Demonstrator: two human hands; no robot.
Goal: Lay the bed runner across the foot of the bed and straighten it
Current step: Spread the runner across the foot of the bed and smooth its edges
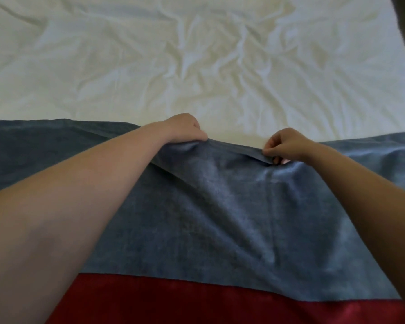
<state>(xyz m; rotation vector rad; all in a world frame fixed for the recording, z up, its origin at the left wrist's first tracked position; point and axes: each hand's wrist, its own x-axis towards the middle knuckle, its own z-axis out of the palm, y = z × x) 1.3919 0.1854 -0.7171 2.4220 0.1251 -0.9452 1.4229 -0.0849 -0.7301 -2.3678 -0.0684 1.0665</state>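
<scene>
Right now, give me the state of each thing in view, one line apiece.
bed runner: blue, spread across the bed, far edge bunched and lifted between the hands, creased in the middle.
left hand: pinches the runner's far edge.
right hand: pinches the same edge, further right.
white sheet: wrinkled, uncovered beyond the runner.
red band: lies flat along the runner's near edge.

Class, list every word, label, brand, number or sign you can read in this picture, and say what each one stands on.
There are none: no readable text shows anywhere.
The blue bed runner, the red fabric at the near edge and the white sheet are all plain, and so are the left hand and right hand gripping the runner's far edge.
</scene>
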